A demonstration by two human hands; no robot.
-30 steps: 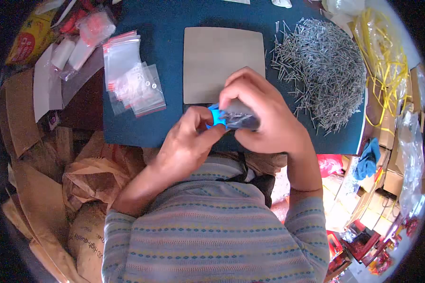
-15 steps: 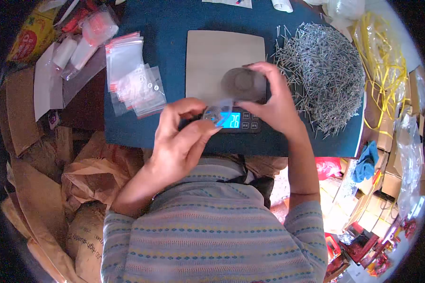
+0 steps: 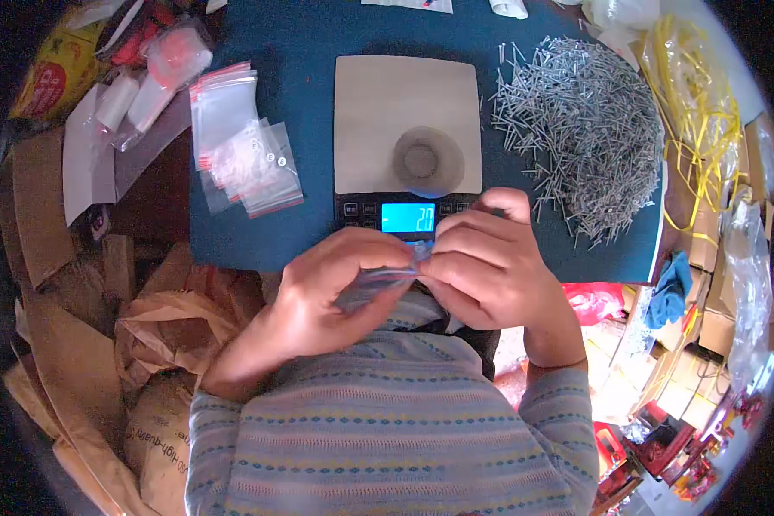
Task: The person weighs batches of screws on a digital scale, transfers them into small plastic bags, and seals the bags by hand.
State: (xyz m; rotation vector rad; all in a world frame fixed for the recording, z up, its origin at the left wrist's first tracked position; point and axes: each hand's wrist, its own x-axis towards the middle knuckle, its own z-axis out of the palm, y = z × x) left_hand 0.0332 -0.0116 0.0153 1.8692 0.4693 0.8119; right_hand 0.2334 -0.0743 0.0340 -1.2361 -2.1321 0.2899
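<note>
A small clear zip bag (image 3: 382, 277) is pinched between both hands in front of the digital scale (image 3: 374, 112). My left hand (image 3: 318, 288) grips the bag's left part, while the closed fingers of my right hand (image 3: 490, 267) hold its upper right edge. What lies inside the bag is mostly hidden by the fingers. A round translucent cup (image 3: 428, 162) rests on the scale plate's lower right, just beyond my right hand, and looks empty. The scale's blue display (image 3: 408, 218) is lit and shows digits.
A large heap of metal nails (image 3: 589, 129) covers the table's right side. Flat zip bags (image 3: 228, 103) lie in a stack at left, some with small white pieces on or in them. Yellow strapping (image 3: 697, 112) hangs at far right, paper sacks (image 3: 168, 327) at lower left.
My right hand has let go of the cup, leaving it on the scale, and come down to the bag. My left hand has drawn the bag closer to my body. The display digits differ.
</note>
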